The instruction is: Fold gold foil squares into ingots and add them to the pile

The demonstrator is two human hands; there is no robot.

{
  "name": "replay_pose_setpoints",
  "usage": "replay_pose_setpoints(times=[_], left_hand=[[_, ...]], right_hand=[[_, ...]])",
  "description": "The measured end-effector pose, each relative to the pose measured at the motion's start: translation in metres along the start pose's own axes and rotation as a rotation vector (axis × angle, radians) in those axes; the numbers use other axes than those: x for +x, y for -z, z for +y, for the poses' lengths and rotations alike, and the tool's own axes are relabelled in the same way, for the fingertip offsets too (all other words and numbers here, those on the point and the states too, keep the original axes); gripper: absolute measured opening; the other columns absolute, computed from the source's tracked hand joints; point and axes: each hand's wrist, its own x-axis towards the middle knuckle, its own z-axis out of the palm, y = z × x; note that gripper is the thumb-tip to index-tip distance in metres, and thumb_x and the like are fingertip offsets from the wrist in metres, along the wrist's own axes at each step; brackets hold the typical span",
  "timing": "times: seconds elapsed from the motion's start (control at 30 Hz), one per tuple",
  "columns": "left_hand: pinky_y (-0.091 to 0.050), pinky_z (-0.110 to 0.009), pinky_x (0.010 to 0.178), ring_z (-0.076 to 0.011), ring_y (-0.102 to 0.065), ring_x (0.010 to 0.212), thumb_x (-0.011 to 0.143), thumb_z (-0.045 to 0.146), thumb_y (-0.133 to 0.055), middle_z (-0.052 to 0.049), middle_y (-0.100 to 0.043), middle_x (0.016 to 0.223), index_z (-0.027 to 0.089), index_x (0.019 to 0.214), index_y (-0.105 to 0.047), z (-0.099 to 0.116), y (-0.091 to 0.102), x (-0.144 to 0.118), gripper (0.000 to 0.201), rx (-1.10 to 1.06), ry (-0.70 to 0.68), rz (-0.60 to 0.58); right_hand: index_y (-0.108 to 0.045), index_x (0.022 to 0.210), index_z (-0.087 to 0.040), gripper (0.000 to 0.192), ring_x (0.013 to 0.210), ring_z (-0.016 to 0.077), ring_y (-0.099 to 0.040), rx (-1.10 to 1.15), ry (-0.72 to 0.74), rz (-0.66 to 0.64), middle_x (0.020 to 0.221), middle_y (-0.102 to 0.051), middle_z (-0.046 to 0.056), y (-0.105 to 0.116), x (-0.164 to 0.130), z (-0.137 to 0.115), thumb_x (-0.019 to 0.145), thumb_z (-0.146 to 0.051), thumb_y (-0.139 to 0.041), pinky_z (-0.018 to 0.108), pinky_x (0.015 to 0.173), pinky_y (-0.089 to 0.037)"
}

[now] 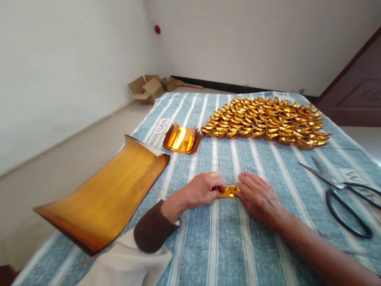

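Gold foil piece (pixel 228 192), small, folded, on the striped cloth (pixel 226 238), pinched at either end by left hand (pixel 200 190) and right hand (pixel 258 197). Beyond: curled foil stack (pixel 181 139), ingot heap (pixel 264 121). Large sheets (pixel 104 198) left, scissors (pixel 345 190) right.

gold foil paper (pixel 228 192) | small, folded | flat on cloth, between hands
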Motion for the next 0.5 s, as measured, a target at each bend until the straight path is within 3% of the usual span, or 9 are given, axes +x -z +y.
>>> replay_pose_setpoints(times=[0.23,0.5], left_hand=[[-0.043,-0.025,0.065,-0.0141,-0.055,0.076,0.093,0.024,-0.051,0.0,-0.056,0.085,0.021,0.091,-0.064,0.009,-0.014,0.002,0.014,0.273,0.008,0.048],[-0.041,-0.025,0.059,-0.016,-0.052,0.076,0.096,0.026,-0.044,-0.002,-0.053,0.086,0.021,0.095,-0.062,0.008,-0.02,0.004,0.018,0.473,0.007,0.026]], right_hand=[[-0.063,0.083,-0.014,0.021,0.105,0.027,-0.059,0.021,-0.047,0.012,0.1,-0.066,0.013,-0.002,-0.003,0.0,0.096,-0.023,-0.048,0.043,0.088,-0.051],[-0.066,0.09,-0.017,0.017,0.112,0.0263,-0.059,0.113,-0.14,0.026,0.108,-0.067,0.012,-0.005,-0.005,0.001,0.094,-0.024,-0.052,0.046,0.093,-0.05]])
